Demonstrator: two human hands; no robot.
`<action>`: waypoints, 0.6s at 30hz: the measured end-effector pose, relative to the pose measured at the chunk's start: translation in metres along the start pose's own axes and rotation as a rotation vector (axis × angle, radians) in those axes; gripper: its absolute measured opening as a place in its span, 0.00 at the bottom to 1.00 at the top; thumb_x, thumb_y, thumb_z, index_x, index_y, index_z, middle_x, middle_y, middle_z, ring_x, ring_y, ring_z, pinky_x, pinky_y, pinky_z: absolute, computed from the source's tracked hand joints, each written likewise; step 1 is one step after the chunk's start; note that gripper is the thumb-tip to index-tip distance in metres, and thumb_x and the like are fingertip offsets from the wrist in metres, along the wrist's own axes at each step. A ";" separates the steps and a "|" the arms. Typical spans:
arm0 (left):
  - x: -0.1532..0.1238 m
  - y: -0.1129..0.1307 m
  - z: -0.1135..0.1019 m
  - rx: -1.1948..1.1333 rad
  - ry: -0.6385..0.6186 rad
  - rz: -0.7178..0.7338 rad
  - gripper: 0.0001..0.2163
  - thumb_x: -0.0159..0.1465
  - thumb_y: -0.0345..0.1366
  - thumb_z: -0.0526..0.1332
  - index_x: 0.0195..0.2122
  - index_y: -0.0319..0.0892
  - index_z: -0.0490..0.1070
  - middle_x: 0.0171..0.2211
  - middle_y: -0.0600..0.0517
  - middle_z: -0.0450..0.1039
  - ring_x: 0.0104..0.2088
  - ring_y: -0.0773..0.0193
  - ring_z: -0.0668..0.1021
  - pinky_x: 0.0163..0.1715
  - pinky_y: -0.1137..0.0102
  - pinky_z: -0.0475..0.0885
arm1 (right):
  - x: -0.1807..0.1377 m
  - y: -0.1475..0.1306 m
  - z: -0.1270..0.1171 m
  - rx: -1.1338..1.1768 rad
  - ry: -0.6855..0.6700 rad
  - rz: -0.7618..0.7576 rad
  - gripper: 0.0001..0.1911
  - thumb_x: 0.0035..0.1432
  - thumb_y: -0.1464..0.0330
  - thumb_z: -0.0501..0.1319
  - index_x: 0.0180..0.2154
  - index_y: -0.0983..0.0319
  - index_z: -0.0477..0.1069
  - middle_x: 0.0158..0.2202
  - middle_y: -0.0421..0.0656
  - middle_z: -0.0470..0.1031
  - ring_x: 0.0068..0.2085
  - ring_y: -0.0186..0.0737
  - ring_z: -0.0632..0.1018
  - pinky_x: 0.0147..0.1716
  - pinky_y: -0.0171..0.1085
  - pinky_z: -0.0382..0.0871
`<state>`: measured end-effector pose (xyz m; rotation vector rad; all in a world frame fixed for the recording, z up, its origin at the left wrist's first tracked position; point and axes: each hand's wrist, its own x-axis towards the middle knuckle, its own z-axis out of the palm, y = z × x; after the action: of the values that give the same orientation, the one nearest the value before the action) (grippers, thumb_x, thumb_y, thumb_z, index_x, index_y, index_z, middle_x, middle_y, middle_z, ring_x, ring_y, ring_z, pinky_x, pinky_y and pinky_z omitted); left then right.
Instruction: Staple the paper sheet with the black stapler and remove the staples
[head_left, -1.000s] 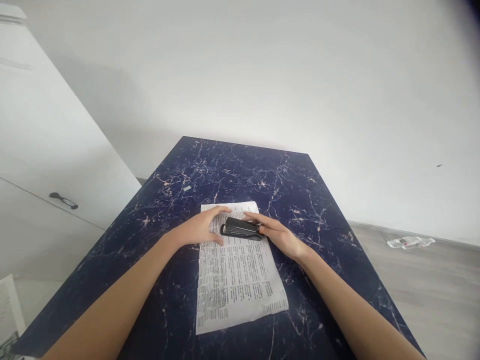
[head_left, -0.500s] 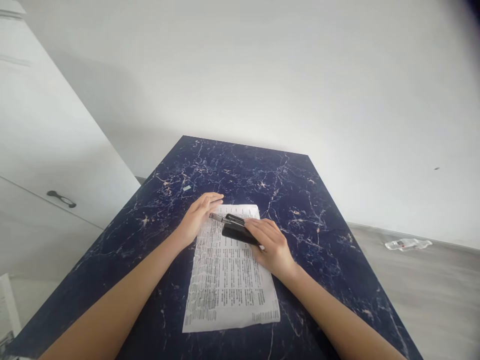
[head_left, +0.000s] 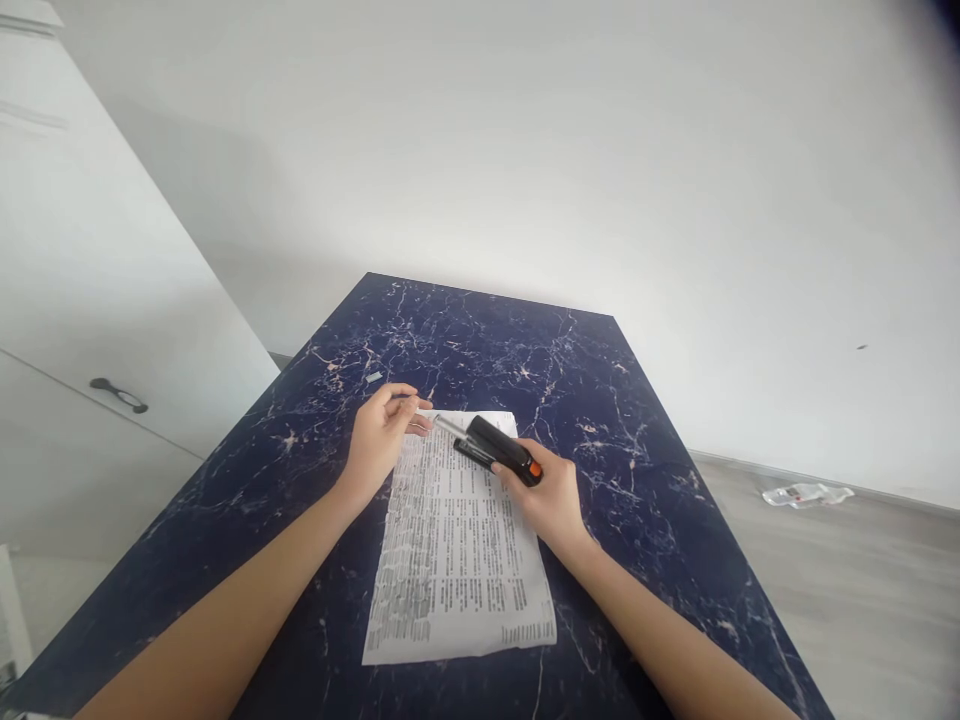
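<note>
My right hand (head_left: 551,490) is wrapped around a black stapler (head_left: 501,446) with an orange part at its rear end. A thin metal staple tray (head_left: 450,428) sticks out of the stapler's front toward the left. Close to the tip of that tray is my left hand (head_left: 381,428), its fingers loosely bent and apart, with nothing visible in them. Under both hands a printed sheet of paper (head_left: 480,540) lies on the dark blue marbled table (head_left: 465,330), its lines of text too small to read.
A small pale strip (head_left: 374,377) lies on the table beyond my left hand. To the left stands a white cabinet (head_left: 112,250) with a dark handle (head_left: 118,394). A clear plastic wrapper or bottle (head_left: 806,495) is on the floor at the right, by the white wall (head_left: 525,150).
My right hand has turned the stapler over, so its orange part now shows and its tray tilts more. My left hand has drawn back slightly to the left, its fingers more bent.
</note>
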<state>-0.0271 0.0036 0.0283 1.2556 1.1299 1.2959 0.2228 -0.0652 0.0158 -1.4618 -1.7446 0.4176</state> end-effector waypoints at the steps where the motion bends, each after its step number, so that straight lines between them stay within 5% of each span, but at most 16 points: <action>1: -0.003 0.004 0.001 0.034 0.012 0.065 0.13 0.71 0.45 0.63 0.48 0.42 0.69 0.40 0.46 0.82 0.29 0.62 0.84 0.29 0.67 0.81 | 0.001 0.001 0.001 0.002 -0.051 0.038 0.10 0.59 0.66 0.70 0.44 0.56 0.80 0.38 0.43 0.82 0.37 0.48 0.81 0.41 0.50 0.75; 4: -0.017 0.010 0.007 0.119 -0.082 0.166 0.12 0.73 0.45 0.61 0.49 0.44 0.68 0.37 0.48 0.83 0.21 0.67 0.79 0.21 0.72 0.75 | 0.003 0.002 0.000 -0.049 -0.102 -0.037 0.13 0.56 0.63 0.73 0.44 0.54 0.80 0.43 0.44 0.81 0.45 0.52 0.80 0.47 0.54 0.72; 8: -0.042 0.005 0.025 0.248 -0.357 0.322 0.09 0.73 0.41 0.61 0.51 0.45 0.67 0.31 0.53 0.81 0.17 0.71 0.74 0.18 0.76 0.69 | -0.001 -0.007 -0.004 -0.100 0.042 -0.378 0.27 0.57 0.58 0.74 0.56 0.55 0.74 0.49 0.49 0.79 0.51 0.55 0.78 0.49 0.55 0.70; 12: -0.061 -0.003 0.042 0.278 -0.510 0.510 0.08 0.75 0.39 0.59 0.52 0.45 0.64 0.20 0.61 0.71 0.16 0.71 0.72 0.17 0.77 0.64 | -0.011 -0.022 -0.005 0.010 0.090 -0.681 0.23 0.64 0.74 0.66 0.59 0.56 0.71 0.45 0.44 0.82 0.44 0.45 0.80 0.41 0.45 0.73; 15: -0.064 -0.005 0.044 0.313 -0.561 0.574 0.13 0.74 0.41 0.59 0.55 0.44 0.62 0.27 0.56 0.76 0.19 0.68 0.75 0.19 0.76 0.67 | -0.010 -0.024 -0.009 0.015 0.160 -0.709 0.24 0.62 0.79 0.65 0.58 0.55 0.73 0.42 0.43 0.84 0.41 0.44 0.80 0.37 0.45 0.74; 18: -0.052 -0.003 0.032 0.384 -0.439 0.569 0.12 0.75 0.42 0.58 0.56 0.45 0.63 0.38 0.49 0.82 0.24 0.67 0.80 0.22 0.74 0.72 | 0.004 -0.010 -0.020 0.002 0.197 -0.538 0.17 0.65 0.76 0.64 0.51 0.54 0.78 0.39 0.42 0.83 0.39 0.45 0.79 0.38 0.46 0.74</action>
<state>0.0047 -0.0481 0.0210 2.1392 0.7410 1.1306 0.2309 -0.0693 0.0361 -0.9377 -1.8803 -0.0093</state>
